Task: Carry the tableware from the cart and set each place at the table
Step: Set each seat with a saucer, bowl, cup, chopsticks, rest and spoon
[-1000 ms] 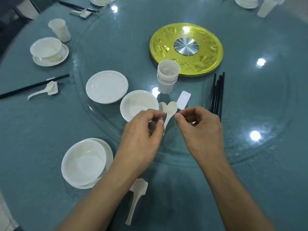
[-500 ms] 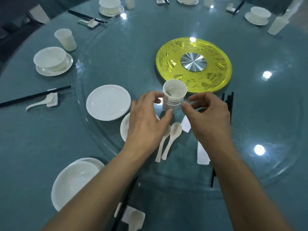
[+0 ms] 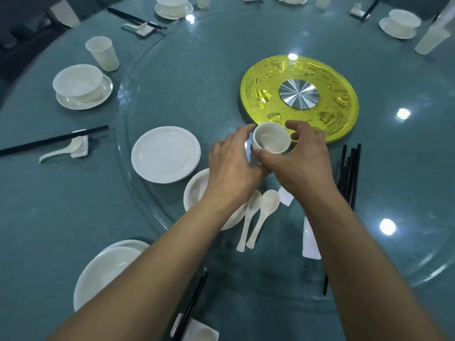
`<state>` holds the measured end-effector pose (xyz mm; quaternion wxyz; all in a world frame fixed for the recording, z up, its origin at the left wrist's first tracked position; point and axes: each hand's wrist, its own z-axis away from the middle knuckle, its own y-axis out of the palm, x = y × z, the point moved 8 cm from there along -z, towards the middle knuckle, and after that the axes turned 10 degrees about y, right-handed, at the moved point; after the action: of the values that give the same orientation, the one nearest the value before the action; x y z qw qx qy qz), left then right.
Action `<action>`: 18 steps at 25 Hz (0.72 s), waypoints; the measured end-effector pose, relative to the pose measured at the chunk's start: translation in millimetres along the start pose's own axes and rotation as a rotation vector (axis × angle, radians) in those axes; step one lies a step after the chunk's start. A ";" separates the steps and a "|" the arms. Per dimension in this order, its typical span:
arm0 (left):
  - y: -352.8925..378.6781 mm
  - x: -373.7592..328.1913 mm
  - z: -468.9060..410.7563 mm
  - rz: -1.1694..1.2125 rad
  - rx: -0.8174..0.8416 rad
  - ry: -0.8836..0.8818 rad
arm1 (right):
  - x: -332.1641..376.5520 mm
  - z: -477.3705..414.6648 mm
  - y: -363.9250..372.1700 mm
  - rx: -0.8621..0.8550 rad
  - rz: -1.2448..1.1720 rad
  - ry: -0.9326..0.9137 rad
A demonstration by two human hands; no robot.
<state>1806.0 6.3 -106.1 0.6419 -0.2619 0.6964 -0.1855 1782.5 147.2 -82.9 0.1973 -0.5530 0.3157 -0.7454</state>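
Round teal counter fills the view, with a glass turntable on top. Yellow disc with a steel hub sits at 1 o'clock from centre.

Both forearms reach in from 6 o'clock and cover part of the loose ware. Left hand and right hand meet at centre; both grasp the white cup stack, left on its 9 o'clock side, right wrapped round the top cup from 3 o'clock, thumb at the near rim. Lower cups mostly hidden by fingers.

Plate stack at 9 o'clock of the hands, just beside. Bowl at 7 o'clock, half under the left wrist. Two spoons side by side at 6 o'clock, between the arms. Black chopsticks at 4 o'clock, partly behind the right forearm. Two white rests lie near the right forearm.

Set places: bowl on saucer and cup at 10 o'clock, spoon with chopsticks at 9 o'clock, near setting at 7 o'clock.

Versus 0.5 s ago: hands were open round the stack, now closed on it; the right hand has moved in from the 3 o'clock side. Spoons unmoved.
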 end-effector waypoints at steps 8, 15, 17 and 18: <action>1.2 10.1 -2.4 0.100 -0.010 0.001 | 4.2 -2.0 3.8 -0.011 0.018 0.015; 4.0 11.2 -5.7 0.140 -0.016 0.015 | 7.5 2.4 -4.2 -0.007 0.017 0.028; 3.4 12.6 -5.8 0.110 -0.022 0.012 | 9.4 3.1 -7.1 -0.001 -0.020 0.042; 3.1 13.5 -6.3 0.099 -0.025 0.011 | 10.8 3.7 -8.9 -0.004 -0.037 0.046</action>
<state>1798.8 0.2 -117.9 0.6432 -0.2343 0.7141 -0.1461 1783.1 145.7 -68.5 0.1752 -0.5417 0.3115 -0.7608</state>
